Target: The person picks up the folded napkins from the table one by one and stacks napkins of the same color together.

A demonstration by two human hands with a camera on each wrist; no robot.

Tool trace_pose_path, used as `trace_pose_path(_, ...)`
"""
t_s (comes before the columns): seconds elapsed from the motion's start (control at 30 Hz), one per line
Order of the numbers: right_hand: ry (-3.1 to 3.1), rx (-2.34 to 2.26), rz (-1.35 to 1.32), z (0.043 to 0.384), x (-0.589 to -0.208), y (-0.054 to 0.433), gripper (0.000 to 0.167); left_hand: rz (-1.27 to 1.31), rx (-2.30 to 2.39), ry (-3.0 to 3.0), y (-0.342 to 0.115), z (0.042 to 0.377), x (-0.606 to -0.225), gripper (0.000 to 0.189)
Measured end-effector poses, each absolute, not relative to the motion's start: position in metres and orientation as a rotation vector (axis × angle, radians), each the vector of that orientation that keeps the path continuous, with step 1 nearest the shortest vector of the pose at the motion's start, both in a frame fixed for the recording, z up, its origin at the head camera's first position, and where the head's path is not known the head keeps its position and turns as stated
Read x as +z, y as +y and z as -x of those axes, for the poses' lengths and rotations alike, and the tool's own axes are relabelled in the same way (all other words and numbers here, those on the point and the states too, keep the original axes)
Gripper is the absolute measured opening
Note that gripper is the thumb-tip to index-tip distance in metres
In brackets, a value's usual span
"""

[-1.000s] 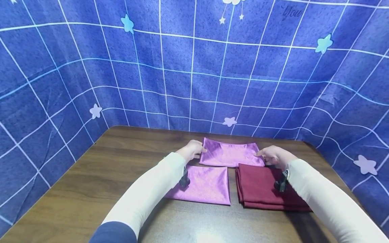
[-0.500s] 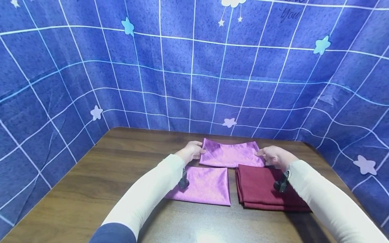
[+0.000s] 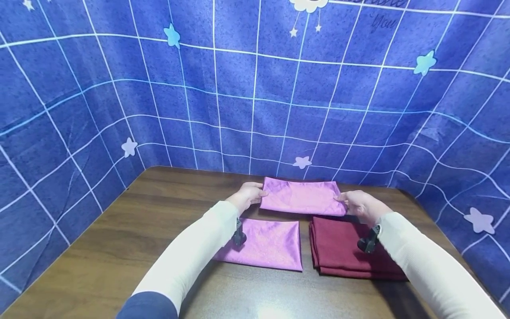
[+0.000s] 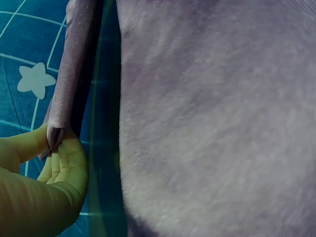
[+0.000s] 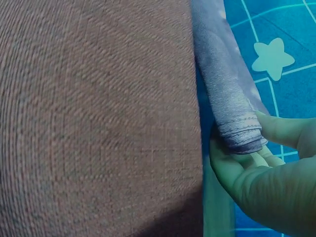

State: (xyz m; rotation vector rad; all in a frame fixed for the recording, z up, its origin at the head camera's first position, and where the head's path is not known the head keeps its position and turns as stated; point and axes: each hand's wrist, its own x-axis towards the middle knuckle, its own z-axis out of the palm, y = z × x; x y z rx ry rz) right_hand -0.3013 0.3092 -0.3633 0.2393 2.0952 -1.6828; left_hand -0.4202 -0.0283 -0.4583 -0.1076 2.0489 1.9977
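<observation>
A folded, shiny lilac cloth (image 3: 300, 197) lies at the back of the table, held at both ends. My left hand (image 3: 249, 195) pinches its left end; in the left wrist view the thumb and fingers close on the folded edge (image 4: 61, 108). At the right end, my right hand (image 3: 357, 204) pinches the layered edge (image 5: 237, 123) between thumb and fingers, as the right wrist view shows. A second folded lilac cloth (image 3: 272, 243) lies nearer, partly behind my left wrist. Beneath my right wrist is a thick folded dark red cloth (image 3: 346, 248).
The brown wooden table (image 3: 167, 212) carries all the cloths. A blue curtain (image 3: 239, 88) with white grid lines and stars hangs along the back and both sides. Each wrist wears a small black camera (image 3: 368, 241).
The held lilac cloth has shifted slightly back, away from the nearer cloths, and its sagging top edge is now straighter. My left hand has moved a little left and back.
</observation>
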Motion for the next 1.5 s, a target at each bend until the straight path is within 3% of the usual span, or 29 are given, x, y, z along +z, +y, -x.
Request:
trace_pose_path(0.1, 2.034, -1.75, -0.196, 0.302, -0.361, 0.308, 0.009, 0.131, 2.008, 2.062, -0.029, 0.35, -0.389, 0.054)
trace_pose_path(0.2, 1.999, -1.78, -0.145, 0.303, -0.359, 0.307, 0.011, 0.14, 2.024, 2.057, -0.032, 0.329, -0.368, 0.052)
trace_pose_path(0.4, 2.011, -1.716, -0.249, 0.298, -0.358, 0.306, 0.009, 0.112, 2.065, 2.031, -0.039, 0.343, -0.383, 0.052)
trace_pose_path(0.53, 1.937, -1.843, -0.16, 0.297, -0.359, 0.303, 0.007, 0.135, 2.066, 2.053, -0.041, 0.349, -0.388, 0.05)
trace_pose_path(0.9, 1.854, -1.968, 0.012, 0.293, -0.359, 0.296, 0.007, 0.113, 2.005, 2.103, -0.058, 0.338, -0.377, 0.054)
trace_pose_path(1.5, 1.831, -2.016, -0.067, 0.286, -0.337, 0.28, 0.013, 0.066, 2.019, 2.082, -0.074, 0.332, -0.358, 0.054)
